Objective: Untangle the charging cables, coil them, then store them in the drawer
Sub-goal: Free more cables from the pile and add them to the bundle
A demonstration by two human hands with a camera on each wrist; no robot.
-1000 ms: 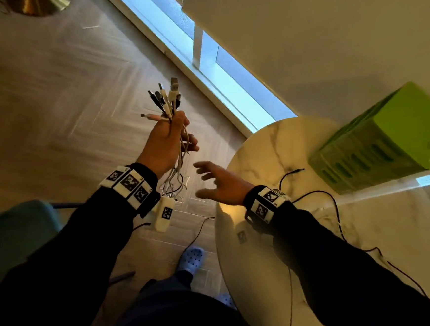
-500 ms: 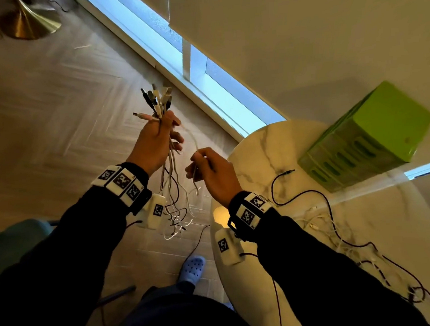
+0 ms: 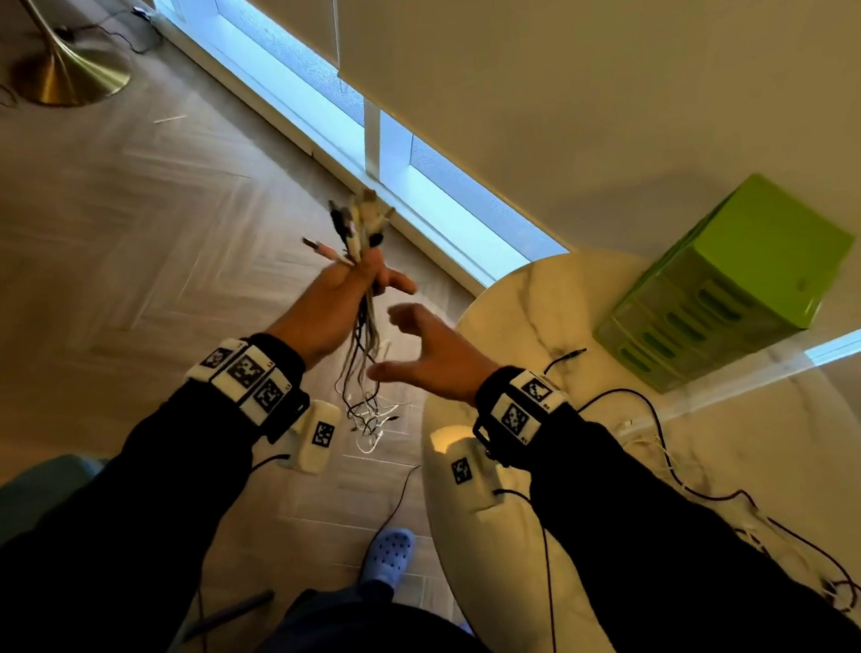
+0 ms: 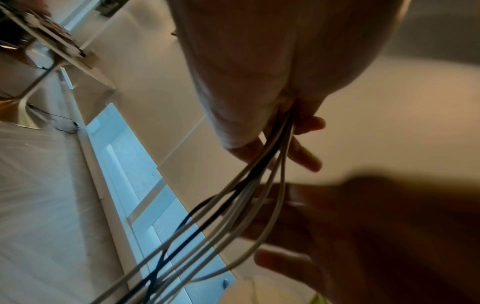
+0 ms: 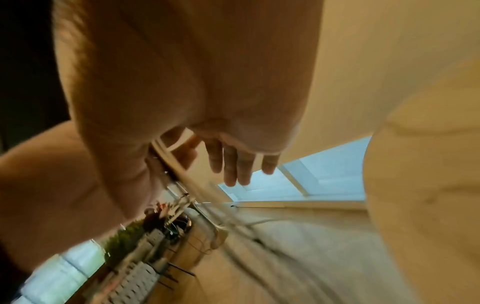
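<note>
Head view: left hand (image 3: 336, 302) grips the bundle of charging cables (image 3: 363, 352) above the floor, plugs pointing up, cords dangling; right hand (image 3: 428, 355), fingers spread, hovers just beside the cords.

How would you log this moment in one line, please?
left hand: grips cable bundle | right hand: open beside it

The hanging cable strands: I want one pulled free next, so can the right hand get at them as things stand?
Probably yes. The right hand is open and empty beside the cable strands that hang from the left hand, which grips them near the plugs. Nothing lies between them in the head view.
</note>
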